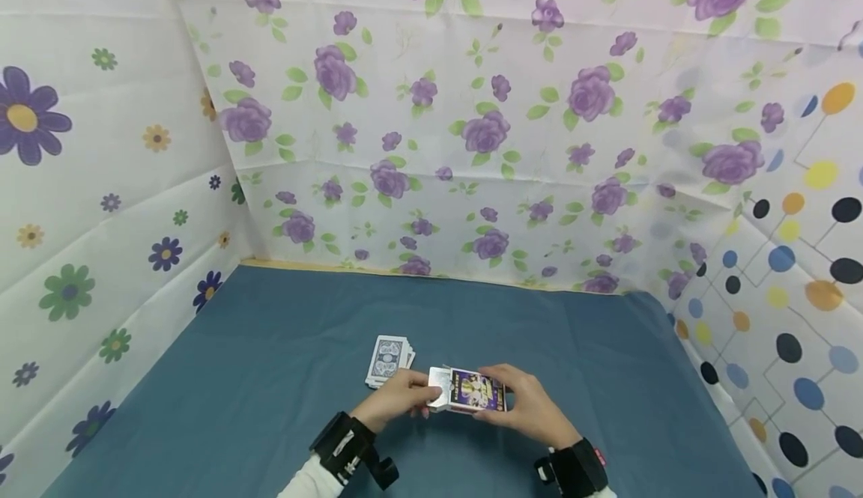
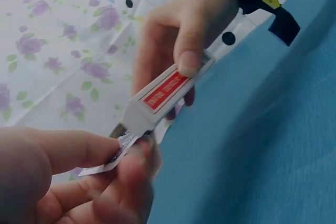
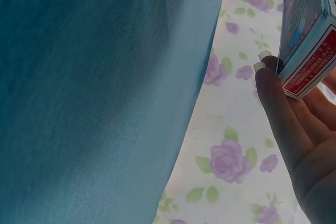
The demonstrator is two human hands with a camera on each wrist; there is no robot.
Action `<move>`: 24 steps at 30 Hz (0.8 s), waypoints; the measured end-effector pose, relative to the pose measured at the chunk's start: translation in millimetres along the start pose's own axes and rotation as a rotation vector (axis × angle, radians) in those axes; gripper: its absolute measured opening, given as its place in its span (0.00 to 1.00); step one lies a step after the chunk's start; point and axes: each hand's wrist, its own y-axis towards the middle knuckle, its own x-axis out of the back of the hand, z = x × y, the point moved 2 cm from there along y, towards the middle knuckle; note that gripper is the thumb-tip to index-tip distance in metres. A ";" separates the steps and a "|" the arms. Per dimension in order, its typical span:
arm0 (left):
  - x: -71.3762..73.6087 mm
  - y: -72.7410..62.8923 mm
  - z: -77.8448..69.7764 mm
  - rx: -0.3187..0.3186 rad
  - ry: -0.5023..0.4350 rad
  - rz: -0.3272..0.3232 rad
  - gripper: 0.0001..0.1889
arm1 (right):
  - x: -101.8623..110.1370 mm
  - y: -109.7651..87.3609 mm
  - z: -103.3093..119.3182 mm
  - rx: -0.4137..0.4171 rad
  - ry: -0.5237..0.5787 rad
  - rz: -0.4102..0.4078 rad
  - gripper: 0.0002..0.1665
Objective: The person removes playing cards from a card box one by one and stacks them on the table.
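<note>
A purple and white playing card box is held up over the table between both hands. My right hand grips its right end, thumb on one edge and fingers on the opposite one. At the other end my left hand pinches the pale end flap between thumb and fingers. Close up in the left wrist view, the box's narrow side shows a red label; whether cards are inside is hidden. Just behind the left hand, a loose stack of playing cards lies face down, slightly spread.
Blue cloth covers the table. A curtain with purple roses hangs along the back edge, a flowered sheet on the left and a dotted one on the right.
</note>
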 end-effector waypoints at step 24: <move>73.7 -25.1 15.9 0.072 -0.363 -0.466 0.23 | -3.0 0.5 1.4 -0.007 -0.012 -0.006 0.42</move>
